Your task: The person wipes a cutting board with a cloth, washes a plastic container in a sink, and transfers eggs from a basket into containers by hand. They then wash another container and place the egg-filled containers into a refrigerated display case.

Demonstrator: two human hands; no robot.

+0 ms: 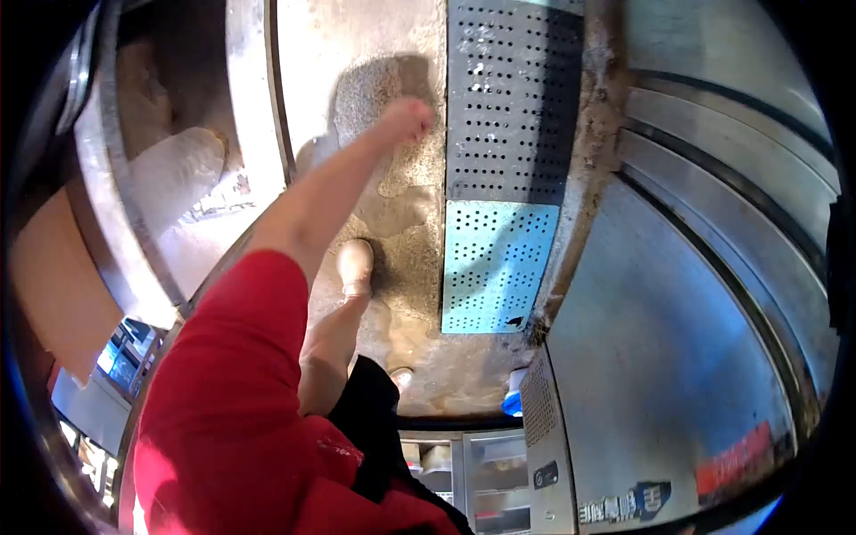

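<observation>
My left hand reaches forward over the floor at the end of a bare forearm that comes out of a red sleeve. Its fingers are curled in, and I see nothing held in them. Beneath it lies a wet, stained concrete floor, with the arm's shadow beside the hand. Closest to the hand, on its right, runs a dark grey perforated drain cover; a light blue perforated cover continues the strip. My right hand does not show.
A foot in a pale shoe stands on the floor. Stainless steel cabinet doors line the right side. At left are a metal-edged basin or counter and brown cardboard. Glass-fronted shelving and a blue-and-white object appear at the bottom.
</observation>
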